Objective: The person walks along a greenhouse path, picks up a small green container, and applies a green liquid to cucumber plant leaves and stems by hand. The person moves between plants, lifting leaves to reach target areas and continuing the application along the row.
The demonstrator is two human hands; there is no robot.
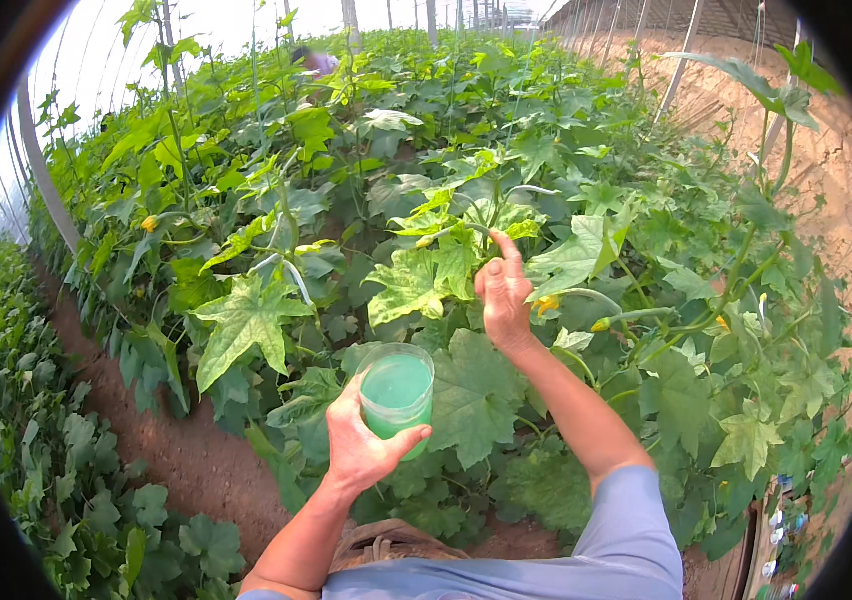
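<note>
My left hand (pixel 366 442) grips a clear plastic cup (pixel 430 375) from its left side, thumb across the front. Green liquid (pixel 396 382) stands in the cup. At the middle of the vines, my right hand (pixel 504 296) is raised with its index finger extended and other fingers curled. That fingertip meets a slender young gourd (pixel 444 236) with a pale tip; whether anything is pinched there is hidden. Mottled yellow-green leaves (pixel 411 289) hang just left of this hand. Beside its wrist are a yellow flower (pixel 546 304) and a curved young gourd (pixel 594 296).
Dense gourd vines (pixel 388 195) climb strings ahead. More young fruit (pixel 298 281) hangs at left. A bare soil path (pixel 170 465) runs along the left. An earthen wall (pixel 838 187) and slanted posts (pixel 681 60) stand at right. Another person (pixel 317 61) is among the far plants.
</note>
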